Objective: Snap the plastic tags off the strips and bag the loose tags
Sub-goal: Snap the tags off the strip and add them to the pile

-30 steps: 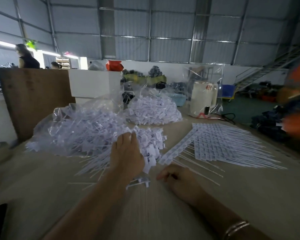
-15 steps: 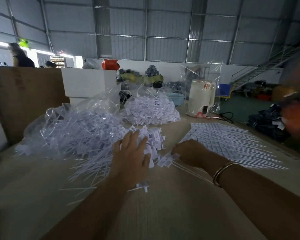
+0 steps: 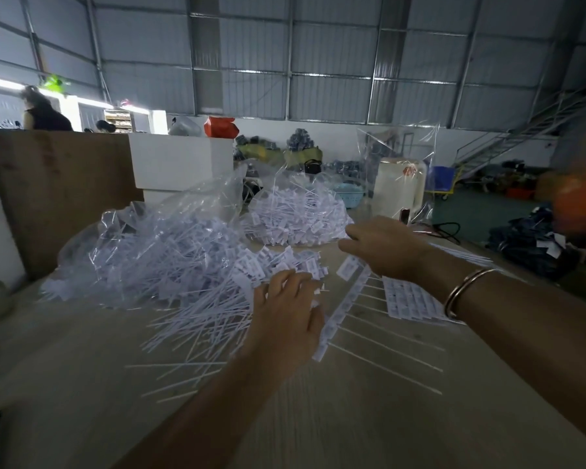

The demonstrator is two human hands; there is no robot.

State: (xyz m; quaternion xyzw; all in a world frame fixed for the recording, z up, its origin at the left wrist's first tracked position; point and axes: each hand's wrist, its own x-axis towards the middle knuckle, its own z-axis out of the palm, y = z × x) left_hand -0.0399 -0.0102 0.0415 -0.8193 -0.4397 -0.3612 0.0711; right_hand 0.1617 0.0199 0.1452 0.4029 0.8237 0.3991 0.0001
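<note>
A heap of loose white tags (image 3: 190, 265) spills from a clear plastic bag (image 3: 170, 218) at the centre left of the table. My left hand (image 3: 286, 309) rests on the heap's near right edge with its fingers bent over the tags. A strip of joined tags (image 3: 339, 313) lies slantwise just right of that hand, its thin tails pointing right. My right hand (image 3: 386, 248), blurred, hovers over the strip's far end with its fingers pointing left. Whether it holds the strip is hidden. More flat strips (image 3: 410, 302) lie under my right forearm.
A second bag of loose tags (image 3: 295, 214) sits farther back. Behind it stand a white box (image 3: 180, 164), a brown board (image 3: 58, 184), a cream appliance in clear plastic (image 3: 400, 184) and a black cable (image 3: 447, 228). A person stands far left.
My right hand has gone from the table's near side to the strips, then farther forward. The strip's near end now lies closer to me. My left hand's fingers have bent over the tags.
</note>
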